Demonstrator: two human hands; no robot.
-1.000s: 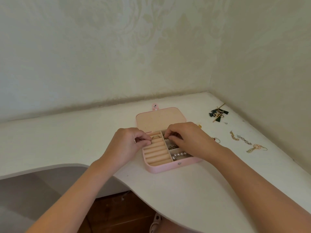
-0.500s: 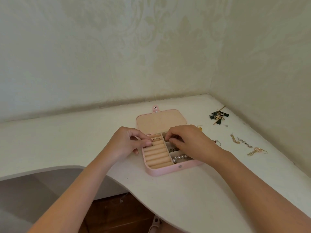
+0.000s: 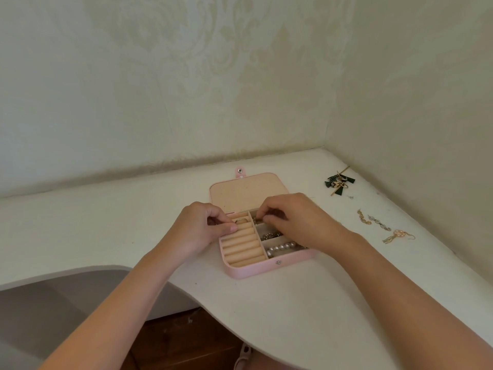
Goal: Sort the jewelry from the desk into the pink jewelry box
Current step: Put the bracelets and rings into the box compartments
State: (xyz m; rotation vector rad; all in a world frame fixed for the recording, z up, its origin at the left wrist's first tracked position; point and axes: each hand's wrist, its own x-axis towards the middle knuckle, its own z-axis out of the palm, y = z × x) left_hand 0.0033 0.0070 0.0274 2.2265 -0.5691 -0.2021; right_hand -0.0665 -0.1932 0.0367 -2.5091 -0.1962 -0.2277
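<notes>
Jewelry box (image 3: 266,271): pale pink outside, silver snap (image 3: 278,262) on near wall. Lid lining (image 3: 245,193) & ring rolls (image 3: 242,248): peach-beige, plain. Ring (image 3: 241,221) in far roll: pale gold-tone. Small piece (image 3: 256,221) in far right compartment: gold-tone. Chain (image 3: 270,235), mid compartment: dull silver-bronze. Pearl strand (image 3: 280,247): white w/ grey sheen. Desk (image 3: 293,316): plain off-white. By its far right corner, tassel earrings (image 3: 339,182): dark green w/ gold metal. Along right edge: leaf earring (image 3: 363,217) gold, crystal earring (image 3: 378,222) silver-grey, flower earring (image 3: 398,234) pink-gold. Walls (image 3: 213,62): cream-green, faint damask scrolls. Floor (image 3: 181,340): dark red-brown wood.
</notes>
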